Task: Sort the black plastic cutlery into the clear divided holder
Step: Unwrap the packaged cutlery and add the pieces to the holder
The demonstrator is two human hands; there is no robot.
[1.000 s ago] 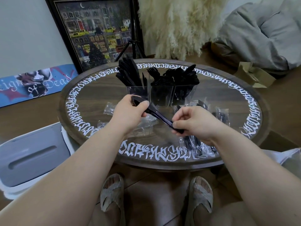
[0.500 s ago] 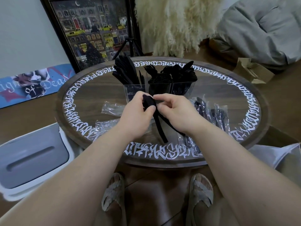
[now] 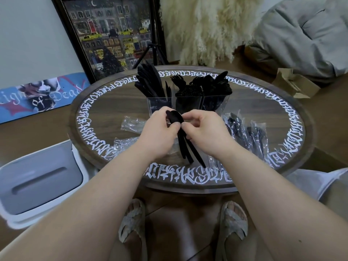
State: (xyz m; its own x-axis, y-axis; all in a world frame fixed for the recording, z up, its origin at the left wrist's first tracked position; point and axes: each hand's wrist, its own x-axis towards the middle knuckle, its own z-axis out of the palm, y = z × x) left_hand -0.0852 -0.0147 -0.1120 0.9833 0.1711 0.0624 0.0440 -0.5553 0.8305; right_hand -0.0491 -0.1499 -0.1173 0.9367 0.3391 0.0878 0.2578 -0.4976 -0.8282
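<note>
My left hand (image 3: 158, 132) and my right hand (image 3: 205, 132) meet above the round table and both pinch a small bundle of black plastic cutlery (image 3: 183, 146). A spoon bowl shows at the top between my thumbs, and the handles hang down toward me. Just behind my hands stands the clear divided holder (image 3: 160, 105). It holds black knives (image 3: 148, 81) on the left, forks (image 3: 180, 85) in the middle and spoons (image 3: 216, 83) on the right.
Wrapped cutlery packs (image 3: 246, 134) lie right of my hands and empty clear wrappers (image 3: 131, 125) lie to the left on the lettered round table (image 3: 282, 117). A white lidded bin (image 3: 37, 181) stands on the floor at left. A cardboard box (image 3: 293, 85) sits beyond the table at right.
My hands came together from holding the cutlery stretched between them. The bundle turned from slanted to hanging nearly upright, spoon end up. The view shifted slightly closer.
</note>
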